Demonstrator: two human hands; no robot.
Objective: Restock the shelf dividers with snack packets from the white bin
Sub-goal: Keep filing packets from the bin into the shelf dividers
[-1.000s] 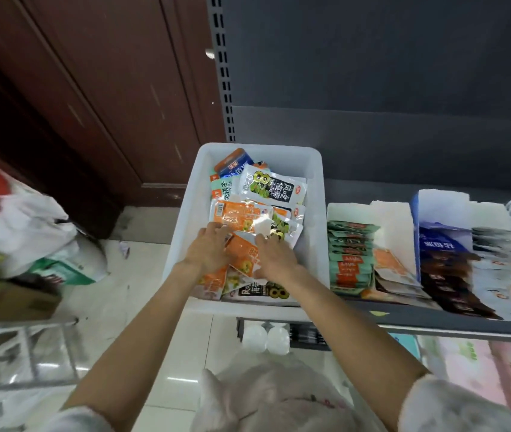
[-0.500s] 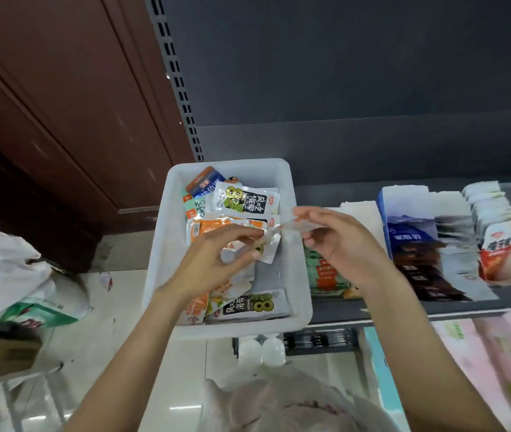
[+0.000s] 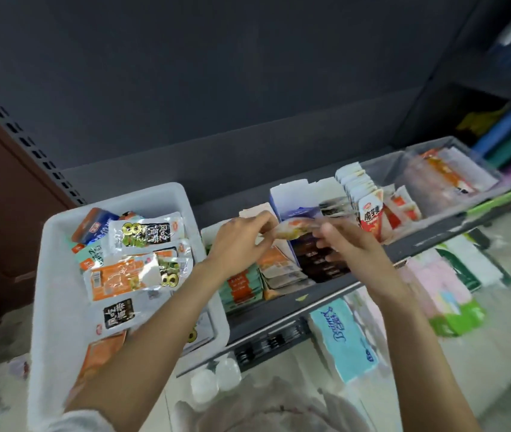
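The white bin [image 3: 58,307] stands at the shelf's left end, holding several snack packets [image 3: 123,275] in orange, white and black. Both hands are raised over the shelf dividers [image 3: 285,198]. My left hand [image 3: 238,244] pinches the left end of a clear orange packet [image 3: 294,229], and my right hand [image 3: 350,247] grips its right end. The packet is blurred and hovers above the rows of orange-white packets [image 3: 279,269] and dark packets [image 3: 322,260] standing in the dividers.
Green-orange packets [image 3: 241,288] fill the divider beside the bin. Red-white packets [image 3: 371,213] and a clear tray [image 3: 447,179] lie farther right on the grey shelf [image 3: 372,275]. Tissue packs [image 3: 344,338] sit on the lower shelf. The dark back panel [image 3: 248,104] rises behind.
Both hands left the bin and moved right, over the dividers, carrying one orange packet between them. The camera view swung right and tilted.
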